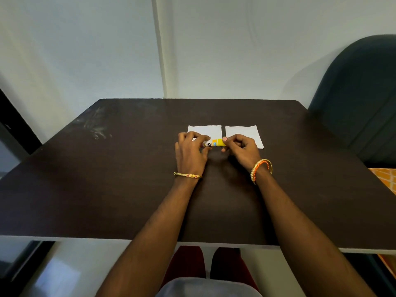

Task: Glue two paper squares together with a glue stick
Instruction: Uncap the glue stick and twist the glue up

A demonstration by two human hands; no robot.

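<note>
Progress, judged from the head view, is at its very start: both paper squares lie bare and apart on the dark table (128, 168), and no glue shows on either. The left paper square (206, 131) and the right paper square (243, 132) sit side by side past the hands, a narrow strip of tabletop between them, not overlapping. Each is white and flat, with edges that look slightly uneven, as if hand-cut.

The glue stick (214, 143) is held level between the two hands, just in front of the squares and close above the table. Its barrel is yellow with a white band and dark lettering, only partly readable. The left hand (190, 152) has its fingers curled round one end; the right hand (241, 150) pinches the other end with thumb and fingertips. Whether the cap is on, loosened or already off cannot be told, since the fingers cover both ends.

This grasp suggests the uncapping step is in hand. What is left, by that reading, is nearly everything: baring the glue, rubbing it over one square, laying the other square on top and pressing them flat.

A bracelet circles each wrist, and a dark chair (355, 93) stands beyond the table's far right corner.
</note>
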